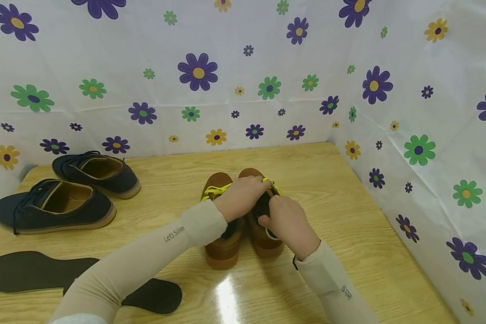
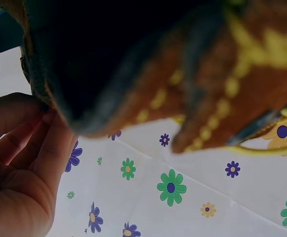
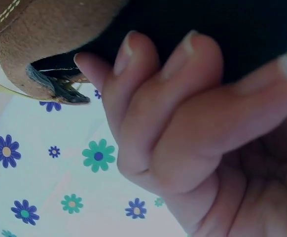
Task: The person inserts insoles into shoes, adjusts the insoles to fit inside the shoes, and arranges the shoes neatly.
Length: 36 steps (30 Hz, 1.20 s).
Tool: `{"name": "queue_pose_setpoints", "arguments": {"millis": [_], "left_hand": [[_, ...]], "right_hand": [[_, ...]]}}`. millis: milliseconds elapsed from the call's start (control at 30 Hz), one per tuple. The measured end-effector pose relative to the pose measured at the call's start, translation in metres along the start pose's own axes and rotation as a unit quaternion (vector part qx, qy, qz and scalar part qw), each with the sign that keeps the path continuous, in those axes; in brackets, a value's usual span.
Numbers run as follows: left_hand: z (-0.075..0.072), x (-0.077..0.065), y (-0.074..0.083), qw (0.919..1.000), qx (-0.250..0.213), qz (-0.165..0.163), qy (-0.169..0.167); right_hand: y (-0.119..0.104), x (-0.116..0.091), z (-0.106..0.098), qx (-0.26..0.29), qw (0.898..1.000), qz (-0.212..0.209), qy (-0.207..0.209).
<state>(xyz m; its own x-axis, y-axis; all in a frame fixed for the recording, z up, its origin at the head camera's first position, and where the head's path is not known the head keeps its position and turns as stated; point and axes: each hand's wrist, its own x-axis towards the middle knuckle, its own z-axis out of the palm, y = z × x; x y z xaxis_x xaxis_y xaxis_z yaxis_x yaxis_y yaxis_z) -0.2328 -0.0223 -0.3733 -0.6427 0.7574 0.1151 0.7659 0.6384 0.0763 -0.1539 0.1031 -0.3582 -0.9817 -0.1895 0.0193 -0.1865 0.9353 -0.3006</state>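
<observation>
From the head, the right brown shoe (image 1: 267,248) stands near the middle of the table (image 1: 328,216), just beside the left brown shoe (image 1: 222,258); both hands cover much of its opening. The left sleeve (image 1: 141,252) passes over two black insoles (image 1: 22,270), hiding part of them. Two navy shoes (image 1: 58,219) sit farther left. The table is pale wood with a bright glare, and a flowered sheet (image 1: 235,27) rises behind and at the right.

From the left wrist, the left hand (image 2: 27,158) pinches an edge of the right brown shoe.

From the right wrist, the right hand (image 3: 178,118) bends its fingers against the dark opening; whether its grip holds anything, I cannot tell.
</observation>
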Motion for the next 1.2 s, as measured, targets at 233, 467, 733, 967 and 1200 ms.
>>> {"name": "queue_pose_setpoints", "arguments": {"millis": [233, 467, 733, 967, 1200], "left_hand": [[0.003, 0.000, 0.001, 1.0000, 0.007, 0.001, -0.001], [0.005, 0.000, -0.001, 0.9999, -0.002, 0.007, 0.015], [0.003, 0.000, -0.002, 0.9999, -0.006, 0.001, 0.010], [0.001, 0.002, -0.004, 0.9997, -0.012, -0.020, -0.008], [0.000, 0.005, -0.006, 0.9996, -0.018, -0.020, -0.002]], "right_hand": [[0.003, 0.012, 0.004, 0.017, 0.999, 0.011, -0.029], [0.005, 0.022, 0.009, 0.010, 1.000, 0.008, -0.022], [0.009, 0.029, 0.014, 0.030, 0.999, 0.022, -0.016], [0.009, 0.022, 0.010, 0.022, 0.998, 0.034, -0.038], [0.004, 0.001, -0.001, -0.016, 0.998, 0.040, -0.041]]}}
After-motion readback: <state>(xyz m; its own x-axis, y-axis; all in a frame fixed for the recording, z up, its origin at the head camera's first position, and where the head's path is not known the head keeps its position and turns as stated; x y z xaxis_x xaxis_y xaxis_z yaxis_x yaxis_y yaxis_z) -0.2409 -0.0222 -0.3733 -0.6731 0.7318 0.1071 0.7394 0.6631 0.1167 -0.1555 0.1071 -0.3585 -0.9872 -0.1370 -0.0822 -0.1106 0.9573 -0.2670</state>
